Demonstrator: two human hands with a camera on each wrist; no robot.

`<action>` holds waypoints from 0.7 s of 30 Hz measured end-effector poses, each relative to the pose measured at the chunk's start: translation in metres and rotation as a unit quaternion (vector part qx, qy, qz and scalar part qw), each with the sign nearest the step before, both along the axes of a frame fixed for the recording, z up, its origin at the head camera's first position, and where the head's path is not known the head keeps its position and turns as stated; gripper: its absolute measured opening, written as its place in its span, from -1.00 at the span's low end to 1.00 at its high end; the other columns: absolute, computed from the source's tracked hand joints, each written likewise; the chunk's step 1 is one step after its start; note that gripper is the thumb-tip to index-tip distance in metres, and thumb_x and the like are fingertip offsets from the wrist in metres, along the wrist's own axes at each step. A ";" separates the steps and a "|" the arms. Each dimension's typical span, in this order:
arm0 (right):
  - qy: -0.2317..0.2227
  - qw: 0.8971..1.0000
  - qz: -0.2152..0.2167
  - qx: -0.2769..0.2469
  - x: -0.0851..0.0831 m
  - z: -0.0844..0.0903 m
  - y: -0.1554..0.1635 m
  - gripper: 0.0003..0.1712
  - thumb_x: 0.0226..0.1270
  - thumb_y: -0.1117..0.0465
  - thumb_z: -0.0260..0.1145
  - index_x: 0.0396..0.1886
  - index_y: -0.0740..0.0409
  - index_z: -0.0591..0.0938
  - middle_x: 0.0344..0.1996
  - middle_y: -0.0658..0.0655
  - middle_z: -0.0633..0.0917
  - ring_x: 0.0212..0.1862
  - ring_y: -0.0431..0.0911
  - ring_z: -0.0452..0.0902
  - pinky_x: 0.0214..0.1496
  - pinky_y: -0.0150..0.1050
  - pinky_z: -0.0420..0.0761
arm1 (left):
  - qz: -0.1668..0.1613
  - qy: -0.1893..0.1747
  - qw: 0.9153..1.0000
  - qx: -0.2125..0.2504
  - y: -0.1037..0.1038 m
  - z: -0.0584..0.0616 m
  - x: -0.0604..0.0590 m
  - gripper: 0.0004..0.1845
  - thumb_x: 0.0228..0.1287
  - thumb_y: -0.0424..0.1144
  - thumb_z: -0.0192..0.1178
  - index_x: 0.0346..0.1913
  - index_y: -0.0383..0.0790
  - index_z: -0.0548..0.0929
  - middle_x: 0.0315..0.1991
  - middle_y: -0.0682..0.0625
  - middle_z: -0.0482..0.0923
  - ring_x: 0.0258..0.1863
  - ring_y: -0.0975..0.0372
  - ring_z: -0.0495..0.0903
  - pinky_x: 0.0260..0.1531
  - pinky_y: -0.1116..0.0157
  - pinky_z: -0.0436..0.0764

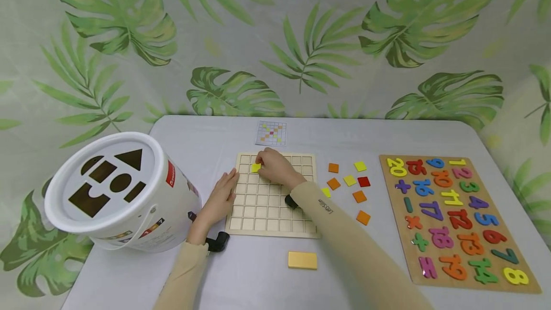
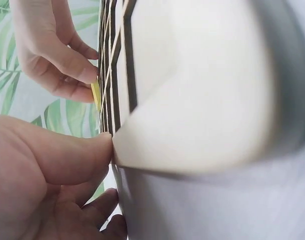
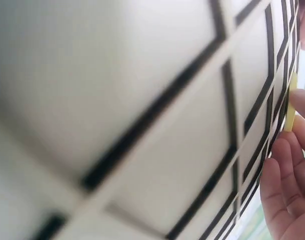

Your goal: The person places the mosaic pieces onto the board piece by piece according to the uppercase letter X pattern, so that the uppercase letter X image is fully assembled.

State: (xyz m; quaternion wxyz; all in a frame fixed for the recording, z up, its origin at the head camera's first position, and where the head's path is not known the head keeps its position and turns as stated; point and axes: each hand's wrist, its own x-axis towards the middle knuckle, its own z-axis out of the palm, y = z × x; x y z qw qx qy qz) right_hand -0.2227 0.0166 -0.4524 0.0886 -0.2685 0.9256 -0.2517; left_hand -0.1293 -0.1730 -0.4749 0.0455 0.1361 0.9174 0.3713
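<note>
A pale wooden grid board [image 1: 261,212] lies flat on the table. Over its upper left part, my right hand [image 1: 277,167] pinches a yellow square tile [image 1: 256,168] between thumb and fingers. In the right wrist view the tile [image 3: 291,112] stands on edge close to the grid lines. My left hand [image 1: 221,198] rests at the board's left edge with its fingers extended; the thumb touches the rim in the left wrist view. A small printed pattern card [image 1: 271,133] lies just beyond the board. Right of the board lie several loose orange tiles [image 1: 333,168], yellow tiles [image 1: 360,166] and a red tile [image 1: 364,182].
A white bucket [image 1: 172,204] with shape holes in its lid stands at the left. At the right lies a wooden number board [image 1: 398,204] with colourful numerals. A yellow rectangular block [image 1: 302,260] sits in front of the grid board. Leaf-patterned cloth [image 1: 241,37] hangs behind.
</note>
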 end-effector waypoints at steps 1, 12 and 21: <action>0.002 1.000 0.001 0.002 -0.001 0.000 -0.002 -0.73 0.16 0.38 0.30 -0.10 0.30 0.64 -0.26 0.11 0.58 -0.23 -0.09 0.46 -0.10 -0.27 0.52 | 0.000 -0.001 1.000 -0.001 0.000 -0.001 0.000 -0.41 0.26 -0.61 0.01 0.36 -0.57 0.19 0.45 -0.32 -0.01 0.42 -0.23 -0.11 0.35 -0.11 -0.07; -0.016 1.000 -0.007 0.015 0.001 0.001 -0.009 -0.74 0.20 0.33 0.34 -0.10 0.27 0.62 -0.25 0.10 0.55 -0.23 -0.09 0.46 -0.10 -0.28 0.53 | -0.001 -0.007 1.000 -0.010 -0.001 -0.001 0.000 -0.41 0.27 -0.60 0.00 0.37 -0.57 0.18 0.46 -0.32 -0.02 0.42 -0.22 -0.13 0.35 -0.11 -0.07; -0.072 0.992 -0.031 -0.101 0.005 0.013 0.038 -0.76 0.25 0.36 0.29 -0.08 0.33 0.60 -0.26 0.13 0.55 -0.21 -0.05 0.43 -0.13 -0.24 0.49 | 0.006 -0.012 1.000 0.006 0.001 -0.001 -0.001 -0.39 0.25 -0.62 0.01 0.37 -0.55 0.18 0.46 -0.31 -0.03 0.43 -0.20 -0.14 0.36 -0.11 -0.11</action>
